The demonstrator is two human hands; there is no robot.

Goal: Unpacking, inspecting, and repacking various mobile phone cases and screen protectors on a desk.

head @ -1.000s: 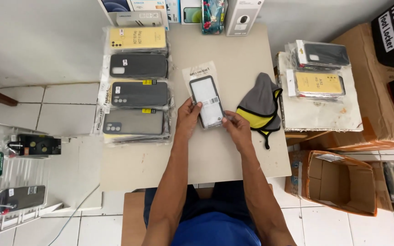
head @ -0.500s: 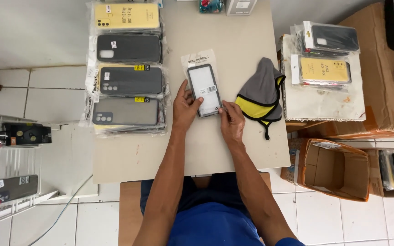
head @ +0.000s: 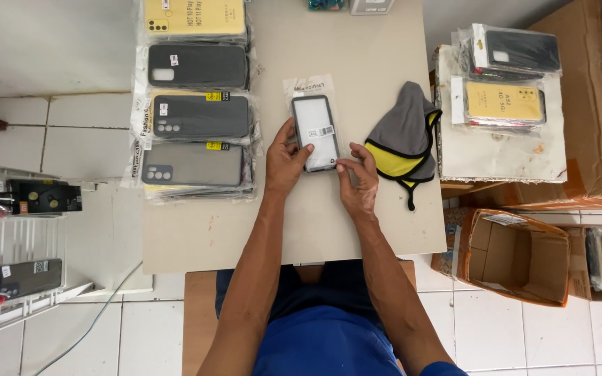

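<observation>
A: Head view: what does each grip have?

B: Both close on the phone case (head: 315, 132), a dark-rimmed one in a clear sleeve. The left hand (head: 283, 163) pinches its left edge, thumb on top. The right hand (head: 358, 179) pinches its lower right corner between thumb and fingertips.

A: And where is the case?

B: Flat on the table (head: 357, 56), about the middle, long side running away from the person. The sleeve's flap sticks out past the case's far end.

A: What lies around the case?

B: Just right of it, a grey cap (head: 402, 139) with yellow lining, close to the right hand but not touching the case. Left of the case, a row of bagged cases (head: 196, 115) stacked along the table's left edge: a yellow one farthest, then three dark ones coming nearer.

A: Beyond the table?

B: Right of the case, past the cap, a lower white stand (head: 499, 150) carries more bagged cases, one dark, one yellow. Nearer than that stand, an open cardboard box (head: 517, 254) sits on the tiled floor. Far left of the case, a white wire rack (head: 15, 237) holds a few packaged items.
</observation>
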